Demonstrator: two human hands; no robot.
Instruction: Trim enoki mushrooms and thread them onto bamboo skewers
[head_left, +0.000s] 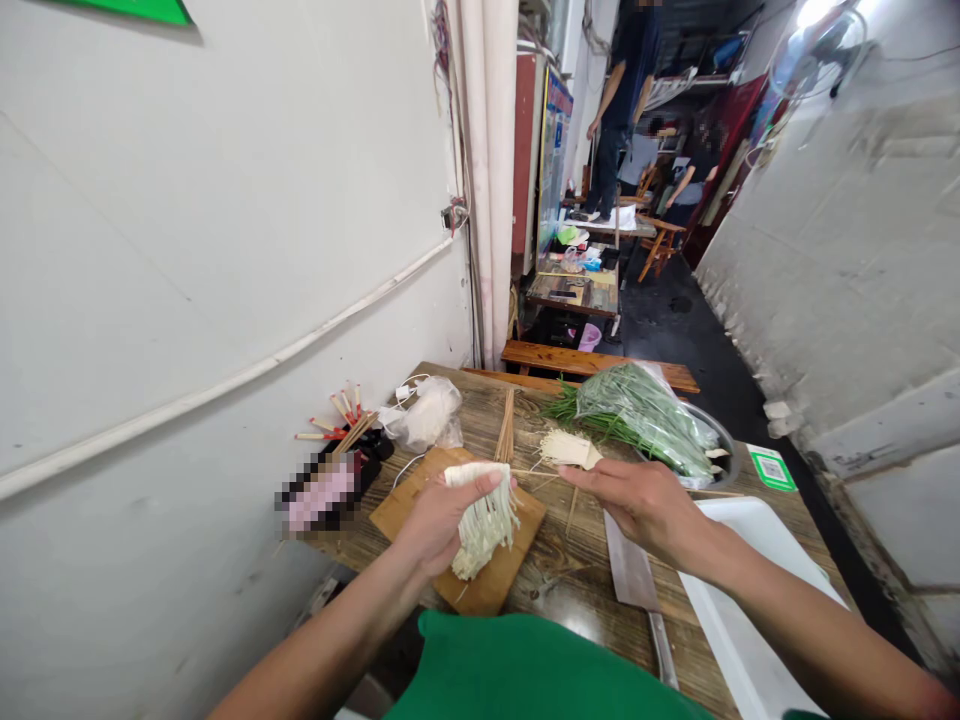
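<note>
My left hand (436, 518) grips a bunch of enoki mushrooms (486, 525), the pale strands hanging down over a wooden cutting board (506, 575). In my right hand (646, 502) is a thin wooden skewer (538, 473), held level between thumb and fingers. Its far end meets the upper edge of the bunch by my left thumb; how far it runs inside is hidden. Another enoki bunch (574, 450) lies on the table just beyond my right fingers. A cleaver (630, 565) rests below my right hand, and loose skewers (506, 425) lie behind the board.
Green chives (637, 410) in plastic fill a metal bowl at the back right. A white tray (727, 600) sits under my right forearm. At left are a plastic bag (427, 415) and a black holder (375, 450) with sticks. Beyond a bench (600, 365), several people occupy the room.
</note>
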